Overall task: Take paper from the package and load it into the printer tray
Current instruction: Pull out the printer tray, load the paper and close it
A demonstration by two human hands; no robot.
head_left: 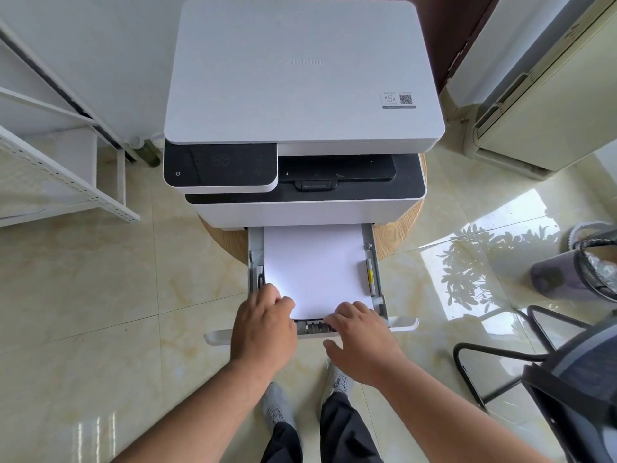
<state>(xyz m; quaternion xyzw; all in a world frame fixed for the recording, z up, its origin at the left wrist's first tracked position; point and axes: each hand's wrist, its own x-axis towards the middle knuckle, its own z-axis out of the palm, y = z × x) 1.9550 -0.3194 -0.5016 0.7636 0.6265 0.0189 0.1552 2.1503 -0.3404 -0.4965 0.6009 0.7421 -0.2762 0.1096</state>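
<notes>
A white printer (300,78) with a black control panel stands on a round wooden stool. Its paper tray (375,259) is pulled out toward me. A stack of white paper (314,265) lies flat inside the tray between the side guides. My left hand (263,324) rests on the near left corner of the stack, fingers bent down onto the paper. My right hand (359,339) lies on the tray's near end, fingertips at the near right edge of the paper, thumb spread out below. No paper package is in view.
A white metal shelf frame (66,182) stands at the left. An air-conditioner unit (541,105) stands at the back right. A black chair (567,379) and a bin (597,272) sit at the right. My feet (307,396) are on the glossy tiled floor below the tray.
</notes>
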